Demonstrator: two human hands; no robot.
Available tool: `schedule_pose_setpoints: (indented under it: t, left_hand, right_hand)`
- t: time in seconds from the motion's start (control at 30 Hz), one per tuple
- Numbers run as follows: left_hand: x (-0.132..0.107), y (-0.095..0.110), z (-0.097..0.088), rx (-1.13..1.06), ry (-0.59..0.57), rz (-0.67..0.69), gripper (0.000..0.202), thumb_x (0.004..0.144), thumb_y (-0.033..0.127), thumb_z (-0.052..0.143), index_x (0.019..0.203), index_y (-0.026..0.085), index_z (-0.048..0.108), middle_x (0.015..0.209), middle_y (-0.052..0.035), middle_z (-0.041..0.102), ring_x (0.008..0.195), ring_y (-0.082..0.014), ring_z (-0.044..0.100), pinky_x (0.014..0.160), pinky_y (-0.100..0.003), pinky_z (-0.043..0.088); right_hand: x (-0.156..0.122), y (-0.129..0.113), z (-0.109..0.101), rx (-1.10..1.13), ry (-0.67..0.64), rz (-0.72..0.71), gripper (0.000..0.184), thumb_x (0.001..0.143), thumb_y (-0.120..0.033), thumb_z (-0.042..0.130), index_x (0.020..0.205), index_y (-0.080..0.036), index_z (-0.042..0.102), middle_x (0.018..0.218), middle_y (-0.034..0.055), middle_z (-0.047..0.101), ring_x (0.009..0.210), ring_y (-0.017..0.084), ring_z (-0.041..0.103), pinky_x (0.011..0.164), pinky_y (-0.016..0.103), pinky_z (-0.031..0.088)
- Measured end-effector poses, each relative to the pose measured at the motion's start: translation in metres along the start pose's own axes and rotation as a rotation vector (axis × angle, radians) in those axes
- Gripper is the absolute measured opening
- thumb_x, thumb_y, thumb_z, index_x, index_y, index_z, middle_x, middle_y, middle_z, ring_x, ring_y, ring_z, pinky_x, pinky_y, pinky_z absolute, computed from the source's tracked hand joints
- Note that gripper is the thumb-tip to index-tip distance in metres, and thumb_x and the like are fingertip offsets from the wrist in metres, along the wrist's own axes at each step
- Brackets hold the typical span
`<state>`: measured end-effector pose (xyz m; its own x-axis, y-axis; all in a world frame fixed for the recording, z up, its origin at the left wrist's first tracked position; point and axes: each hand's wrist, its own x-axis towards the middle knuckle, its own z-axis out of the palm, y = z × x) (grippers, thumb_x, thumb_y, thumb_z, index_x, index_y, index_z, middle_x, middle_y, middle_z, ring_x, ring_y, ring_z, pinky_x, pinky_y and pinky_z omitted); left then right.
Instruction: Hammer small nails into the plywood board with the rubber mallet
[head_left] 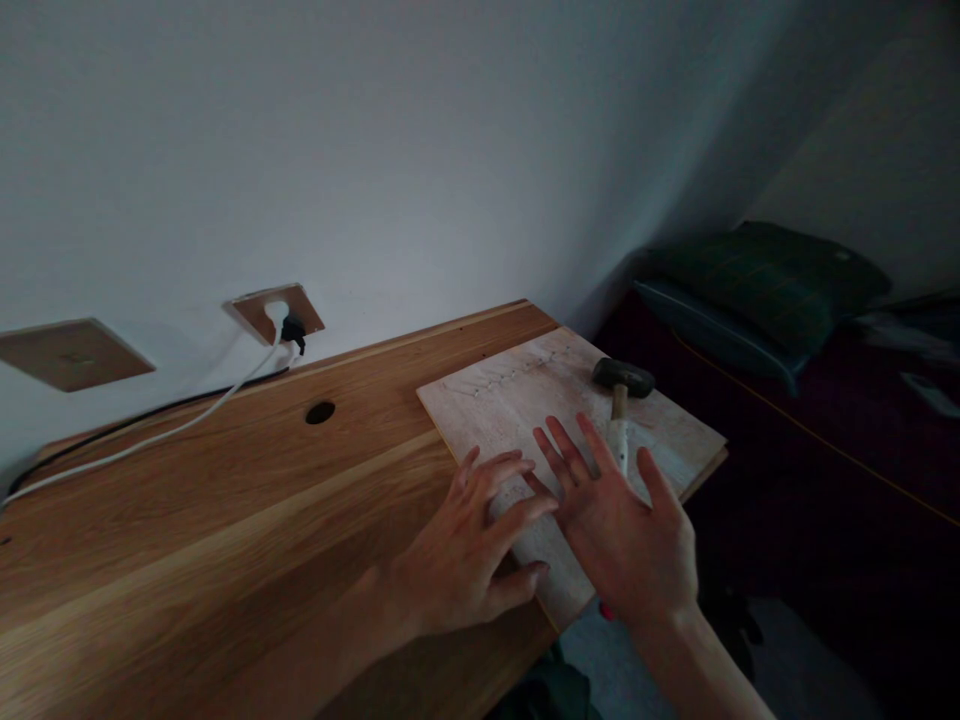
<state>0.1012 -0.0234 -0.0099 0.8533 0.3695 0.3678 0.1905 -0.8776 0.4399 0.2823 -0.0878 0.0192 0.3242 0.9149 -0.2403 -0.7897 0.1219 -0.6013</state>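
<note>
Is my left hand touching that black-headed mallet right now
Apart. The head view shows the left hand and mallet with the right hand and pale board between them.

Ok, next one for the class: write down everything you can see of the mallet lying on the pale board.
The mallet has a thick, dark head that looks like rubber, set crosswise on a straight handle. The handle is brown and wood-like near the head and whitish lower down. It lies on the pale board, head away from the person, handle pointing back towards them. The open right hand hides the handle's near end; whether they touch cannot be told.
</note>
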Motion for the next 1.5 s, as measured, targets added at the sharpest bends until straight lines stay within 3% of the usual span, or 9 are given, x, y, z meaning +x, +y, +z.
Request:
schedule_pose_setpoints:
  t: [0.43, 0.67, 0.83, 0.97, 1.13, 1.27, 1.33, 1.4, 1.5]
  left_hand:
    - [0.000, 0.001, 0.011, 0.049, -0.031, 0.092, 0.057, 0.093, 0.032, 0.076, 0.146, 0.032, 0.057, 0.160, -0.0148, 0.044, 0.158, -0.0392, 0.034, 0.127, -0.077, 0.020]
    - [0.005, -0.001, -0.005, 0.069, 0.053, -0.031, 0.094, 0.101, 0.043, 0.068, 0.171, 0.024, 0.009, 0.173, -0.0252, 0.026, 0.164, -0.0386, 0.023, 0.127, -0.077, 0.021]
    - [0.002, -0.003, -0.008, 0.033, 0.293, -0.084, 0.031, 0.099, 0.012, 0.059, 0.128, 0.023, 0.058, 0.155, -0.0163, 0.048, 0.152, -0.0304, 0.044, 0.127, -0.061, 0.039]
    - [0.001, -0.013, -0.007, -0.136, 0.394, -0.226, 0.011, 0.093, 0.017, 0.069, 0.087, 0.022, 0.061, 0.143, -0.0117, 0.052, 0.136, -0.0297, 0.058, 0.110, -0.049, 0.056]
    - [0.001, -0.029, -0.008, -0.207, 0.465, -0.326, 0.027, 0.089, 0.013, 0.067, 0.113, 0.025, 0.063, 0.140, -0.0110, 0.053, 0.141, -0.0303, 0.052, 0.116, -0.057, 0.050]
    - [-0.002, -0.031, -0.007, -0.229, 0.405, -0.338, 0.011, 0.090, 0.015, 0.068, 0.086, 0.021, 0.060, 0.142, -0.0112, 0.052, 0.137, -0.0306, 0.056, 0.113, -0.052, 0.053]
    - [-0.003, -0.028, -0.006, -0.196, 0.331, -0.294, 0.014, 0.091, 0.015, 0.068, 0.103, 0.022, 0.067, 0.157, -0.0125, 0.043, 0.146, -0.0333, 0.049, 0.117, -0.055, 0.051]
    - [-0.004, -0.024, -0.004, -0.152, 0.268, -0.237, 0.047, 0.090, 0.012, 0.067, 0.134, 0.025, 0.061, 0.167, -0.0140, 0.033, 0.153, -0.0344, 0.041, 0.121, -0.057, 0.047]
    - [-0.004, -0.018, -0.003, -0.111, 0.237, -0.163, 0.036, 0.094, 0.011, 0.065, 0.126, 0.025, 0.064, 0.162, -0.0138, 0.040, 0.153, -0.0319, 0.042, 0.123, -0.056, 0.045]
  right_hand:
    - [-0.004, 0.003, 0.002, -0.049, -0.010, 0.079, 0.061, 0.098, -0.074, 0.049, 0.144, -0.038, 0.067, 0.156, 0.0022, 0.065, 0.159, 0.027, 0.039, 0.134, 0.057, 0.009]
    - [-0.005, 0.009, 0.005, 0.017, -0.022, 0.074, 0.059, 0.098, -0.069, 0.056, 0.143, -0.034, 0.067, 0.157, 0.0040, 0.064, 0.157, 0.029, 0.042, 0.133, 0.058, 0.020]
    - [-0.005, 0.008, 0.005, 0.022, -0.013, 0.061, 0.061, 0.099, -0.068, 0.055, 0.144, -0.030, 0.067, 0.155, 0.0076, 0.065, 0.156, 0.031, 0.044, 0.130, 0.061, 0.027]
    - [-0.004, 0.010, 0.005, 0.014, -0.023, 0.053, 0.059, 0.100, -0.067, 0.054, 0.144, -0.030, 0.067, 0.156, 0.0069, 0.065, 0.156, 0.031, 0.044, 0.129, 0.061, 0.029]
    - [-0.004, 0.010, 0.003, 0.007, -0.030, 0.045, 0.058, 0.099, -0.069, 0.054, 0.142, -0.032, 0.068, 0.158, 0.0062, 0.063, 0.158, 0.031, 0.040, 0.130, 0.063, 0.024]
    - [-0.004, 0.010, 0.002, 0.005, -0.035, 0.056, 0.059, 0.099, -0.069, 0.054, 0.142, -0.032, 0.068, 0.158, 0.0065, 0.063, 0.159, 0.032, 0.038, 0.129, 0.065, 0.024]
    - [-0.005, 0.011, 0.002, 0.017, -0.036, 0.063, 0.059, 0.099, -0.069, 0.055, 0.143, -0.033, 0.068, 0.157, 0.0064, 0.064, 0.158, 0.032, 0.040, 0.130, 0.064, 0.024]
    - [-0.007, 0.012, 0.002, 0.038, -0.044, 0.072, 0.059, 0.098, -0.069, 0.055, 0.143, -0.033, 0.067, 0.156, 0.0063, 0.065, 0.156, 0.032, 0.043, 0.130, 0.063, 0.023]
    - [-0.009, 0.013, 0.002, 0.060, -0.055, 0.100, 0.060, 0.097, -0.070, 0.056, 0.144, -0.035, 0.067, 0.155, 0.0059, 0.065, 0.153, 0.034, 0.048, 0.130, 0.063, 0.022]
